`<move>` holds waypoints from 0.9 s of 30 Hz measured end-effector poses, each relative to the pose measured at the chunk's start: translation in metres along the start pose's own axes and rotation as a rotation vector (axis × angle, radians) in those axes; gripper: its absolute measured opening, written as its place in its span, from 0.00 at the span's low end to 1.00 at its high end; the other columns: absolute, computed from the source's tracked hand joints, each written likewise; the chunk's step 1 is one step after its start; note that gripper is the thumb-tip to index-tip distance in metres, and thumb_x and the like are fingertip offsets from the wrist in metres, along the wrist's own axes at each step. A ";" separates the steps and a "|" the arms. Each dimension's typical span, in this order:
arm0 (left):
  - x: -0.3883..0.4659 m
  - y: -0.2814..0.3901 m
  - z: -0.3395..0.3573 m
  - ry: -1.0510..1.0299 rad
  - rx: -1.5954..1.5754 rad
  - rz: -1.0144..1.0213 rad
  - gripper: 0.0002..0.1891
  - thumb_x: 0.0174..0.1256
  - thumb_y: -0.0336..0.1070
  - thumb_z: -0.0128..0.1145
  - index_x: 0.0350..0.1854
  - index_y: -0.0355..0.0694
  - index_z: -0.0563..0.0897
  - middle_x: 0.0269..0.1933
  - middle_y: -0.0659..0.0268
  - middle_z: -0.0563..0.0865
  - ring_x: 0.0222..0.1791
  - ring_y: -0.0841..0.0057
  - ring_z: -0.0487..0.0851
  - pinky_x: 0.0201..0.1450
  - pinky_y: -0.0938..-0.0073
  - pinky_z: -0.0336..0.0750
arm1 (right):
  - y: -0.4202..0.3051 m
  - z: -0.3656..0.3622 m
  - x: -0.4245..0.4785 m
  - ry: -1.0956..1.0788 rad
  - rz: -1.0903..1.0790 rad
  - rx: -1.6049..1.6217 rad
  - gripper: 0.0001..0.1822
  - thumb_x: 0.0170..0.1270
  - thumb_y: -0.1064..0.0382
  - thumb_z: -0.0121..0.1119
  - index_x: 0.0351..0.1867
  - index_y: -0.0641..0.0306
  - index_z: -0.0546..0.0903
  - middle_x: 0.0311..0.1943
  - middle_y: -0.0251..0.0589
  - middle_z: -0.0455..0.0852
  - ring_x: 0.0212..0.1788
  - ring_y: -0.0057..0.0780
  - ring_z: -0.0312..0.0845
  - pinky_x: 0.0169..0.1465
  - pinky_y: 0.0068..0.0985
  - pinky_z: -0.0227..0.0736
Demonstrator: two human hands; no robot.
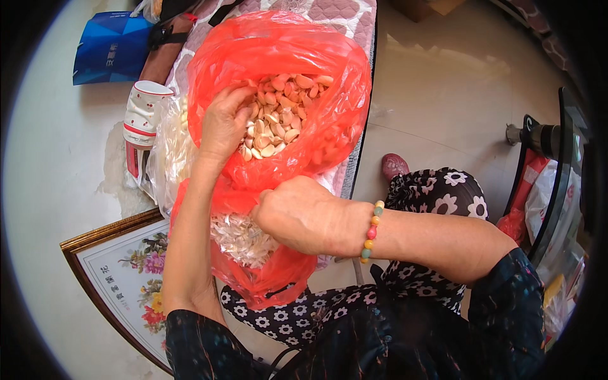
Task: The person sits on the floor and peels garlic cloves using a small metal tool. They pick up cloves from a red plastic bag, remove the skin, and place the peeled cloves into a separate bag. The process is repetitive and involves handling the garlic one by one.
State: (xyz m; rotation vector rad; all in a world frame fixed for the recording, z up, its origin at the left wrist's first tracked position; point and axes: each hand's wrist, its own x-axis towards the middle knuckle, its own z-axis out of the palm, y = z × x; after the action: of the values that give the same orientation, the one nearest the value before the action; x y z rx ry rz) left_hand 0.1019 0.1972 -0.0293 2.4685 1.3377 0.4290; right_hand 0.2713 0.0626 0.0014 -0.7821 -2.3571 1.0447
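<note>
A large red plastic bag [280, 42] lies wide at the mouth, with many garlic cloves [275, 123] inside. My left hand [229, 118] reaches into it at the left edge of the cloves. Its fingertips are bent, and whether they pinch a clove is hidden. Closer to my body, a second red plastic bag [266, 287] holds a heap of pale, dry garlic skins [242, 240]. Over that heap my right hand [304, 218] is curled, back of the hand up. Its fingers are mostly out of sight, so anything in them cannot be seen.
At the left stand a clear plastic bag [173, 147] with pale contents and a white cloth-like cylinder [148, 109]. A blue paper bag [111, 50] is farther back. A framed flower picture [118, 270] leans at lower left. A black-edged stand [546, 204] with bags is at right.
</note>
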 end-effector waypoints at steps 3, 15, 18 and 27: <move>0.010 -0.007 0.007 -0.058 0.065 0.002 0.11 0.53 0.25 0.57 0.41 0.39 0.81 0.40 0.54 0.82 0.42 0.57 0.81 0.43 0.64 0.75 | 0.001 0.000 0.001 0.014 -0.010 0.004 0.05 0.46 0.69 0.56 0.25 0.68 0.79 0.24 0.53 0.82 0.28 0.47 0.82 0.30 0.38 0.77; -0.002 0.014 -0.004 0.022 -0.519 -0.346 0.11 0.57 0.18 0.55 0.41 0.36 0.80 0.28 0.70 0.79 0.30 0.86 0.78 0.33 0.83 0.74 | 0.005 0.003 0.013 0.249 0.135 0.441 0.06 0.53 0.66 0.58 0.29 0.68 0.81 0.24 0.49 0.83 0.28 0.38 0.81 0.31 0.34 0.74; -0.010 0.024 -0.014 0.060 -0.709 -0.322 0.12 0.60 0.19 0.55 0.45 0.36 0.81 0.30 0.72 0.79 0.31 0.89 0.77 0.35 0.86 0.74 | 0.008 -0.009 0.017 0.284 0.324 0.867 0.07 0.59 0.64 0.59 0.32 0.67 0.82 0.23 0.41 0.84 0.25 0.26 0.78 0.29 0.27 0.72; -0.075 0.089 -0.051 0.360 -0.773 -0.272 0.12 0.63 0.22 0.55 0.49 0.31 0.78 0.39 0.67 0.83 0.37 0.83 0.80 0.38 0.85 0.74 | -0.002 -0.017 0.027 0.610 0.421 1.277 0.09 0.59 0.63 0.65 0.37 0.62 0.78 0.27 0.29 0.79 0.18 0.08 0.61 0.19 0.12 0.54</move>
State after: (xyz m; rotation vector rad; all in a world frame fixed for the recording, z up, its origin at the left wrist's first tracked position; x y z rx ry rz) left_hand 0.1098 0.0932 0.0438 1.6011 1.2756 1.1120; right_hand 0.2611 0.0881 0.0178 -0.8471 -0.7153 1.7948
